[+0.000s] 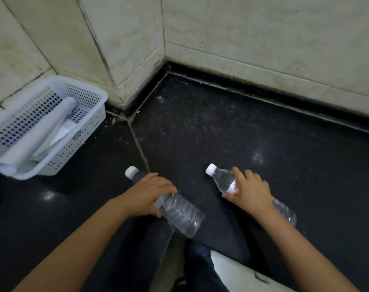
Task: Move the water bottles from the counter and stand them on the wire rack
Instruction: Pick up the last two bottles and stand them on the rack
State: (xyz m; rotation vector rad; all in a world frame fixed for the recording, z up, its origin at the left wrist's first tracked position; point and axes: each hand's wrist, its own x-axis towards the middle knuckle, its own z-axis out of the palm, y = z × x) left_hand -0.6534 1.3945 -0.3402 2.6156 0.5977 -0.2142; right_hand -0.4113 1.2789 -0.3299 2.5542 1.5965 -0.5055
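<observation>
Two clear plastic water bottles with white caps lie on their sides on the black counter, caps pointing away from me. My left hand grips the left bottle around its middle, fingers curled over it. My right hand grips the right bottle at its red-and-white label, hiding the middle of it. The right bottle's base sticks out behind my wrist. No wire rack is in view.
A white perforated plastic basket with rolled paper in it stands at the left against the tiled wall. The counter meets the wall in a corner straight ahead. Dark trousers and a white object show below the counter's near edge.
</observation>
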